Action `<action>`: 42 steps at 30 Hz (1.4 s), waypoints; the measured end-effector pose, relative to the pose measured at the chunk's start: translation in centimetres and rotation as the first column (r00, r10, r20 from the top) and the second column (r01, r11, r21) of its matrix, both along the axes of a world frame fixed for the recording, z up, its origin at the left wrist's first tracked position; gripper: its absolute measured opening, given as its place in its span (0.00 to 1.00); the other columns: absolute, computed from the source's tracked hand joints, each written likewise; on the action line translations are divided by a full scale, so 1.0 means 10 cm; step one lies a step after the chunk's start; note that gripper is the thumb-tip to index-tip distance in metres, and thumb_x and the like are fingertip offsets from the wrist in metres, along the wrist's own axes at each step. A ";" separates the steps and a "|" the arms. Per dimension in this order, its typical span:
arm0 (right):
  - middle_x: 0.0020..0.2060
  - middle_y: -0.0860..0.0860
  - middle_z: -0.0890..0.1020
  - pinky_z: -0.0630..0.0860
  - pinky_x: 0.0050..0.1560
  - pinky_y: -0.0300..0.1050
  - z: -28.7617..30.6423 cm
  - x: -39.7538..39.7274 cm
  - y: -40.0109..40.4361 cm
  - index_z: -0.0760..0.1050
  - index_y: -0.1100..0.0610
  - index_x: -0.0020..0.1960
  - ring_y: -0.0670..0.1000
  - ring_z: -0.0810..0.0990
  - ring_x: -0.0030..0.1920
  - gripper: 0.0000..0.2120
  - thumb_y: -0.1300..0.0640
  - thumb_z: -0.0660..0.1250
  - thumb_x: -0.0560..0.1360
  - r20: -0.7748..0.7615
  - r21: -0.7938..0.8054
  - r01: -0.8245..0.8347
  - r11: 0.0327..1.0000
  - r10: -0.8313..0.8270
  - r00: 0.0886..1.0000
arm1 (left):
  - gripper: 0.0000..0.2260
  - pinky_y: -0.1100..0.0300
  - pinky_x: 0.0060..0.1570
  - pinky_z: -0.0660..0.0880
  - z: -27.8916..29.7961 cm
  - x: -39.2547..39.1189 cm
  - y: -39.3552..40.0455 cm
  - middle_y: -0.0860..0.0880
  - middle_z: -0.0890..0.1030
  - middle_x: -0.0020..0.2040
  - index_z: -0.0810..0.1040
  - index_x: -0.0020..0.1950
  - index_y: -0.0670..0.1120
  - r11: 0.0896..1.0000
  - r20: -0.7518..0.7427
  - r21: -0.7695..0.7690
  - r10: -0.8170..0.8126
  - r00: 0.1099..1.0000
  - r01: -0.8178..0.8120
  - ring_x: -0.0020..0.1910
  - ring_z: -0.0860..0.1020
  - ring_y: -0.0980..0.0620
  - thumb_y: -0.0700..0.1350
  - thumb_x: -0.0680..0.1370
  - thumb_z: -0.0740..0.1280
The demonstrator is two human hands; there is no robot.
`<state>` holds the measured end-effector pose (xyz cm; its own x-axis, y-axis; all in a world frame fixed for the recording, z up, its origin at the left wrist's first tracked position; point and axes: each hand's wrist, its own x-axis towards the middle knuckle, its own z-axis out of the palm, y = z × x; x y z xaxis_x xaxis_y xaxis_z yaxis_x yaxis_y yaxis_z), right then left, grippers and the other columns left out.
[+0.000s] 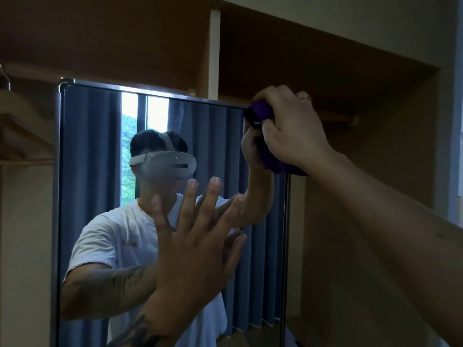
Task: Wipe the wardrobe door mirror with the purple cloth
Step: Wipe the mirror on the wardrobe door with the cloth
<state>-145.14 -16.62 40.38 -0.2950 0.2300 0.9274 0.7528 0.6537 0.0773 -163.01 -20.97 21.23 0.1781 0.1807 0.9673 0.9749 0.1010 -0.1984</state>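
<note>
Wardrobe [350,78] of brown wood fills the background, its mirror [100,196] hung on the open door and reflecting a person in a white T-shirt and a headset against blue curtains. Left hand [198,244], fingers straight and spread wide, presses flat on the glass near the middle. Right hand [290,126], a ring on one finger, grips the bunched cloth [263,111] against the mirror's upper right corner, purple folds showing above the thumb and below the wrist. Wooden hangers [22,126] hang at far left.
</note>
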 end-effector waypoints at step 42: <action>0.49 0.50 0.80 0.75 0.38 0.40 -0.56 0.07 0.12 0.66 0.49 0.72 0.46 0.81 0.39 0.17 0.58 0.61 0.84 -0.707 -0.271 -0.574 0.772 0.245 0.663 | 0.29 0.24 0.73 0.48 -0.01 0.02 0.02 0.46 0.60 0.82 0.70 0.77 0.57 1.000 0.001 -0.001 0.008 1.000 -0.008 0.81 0.58 0.38 0.63 0.77 0.65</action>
<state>-144.47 -15.44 34.73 0.1175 0.6489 0.7518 0.1608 0.7346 -0.6592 -162.79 -20.76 21.18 0.1760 0.1830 0.9672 0.9743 0.1082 -0.1977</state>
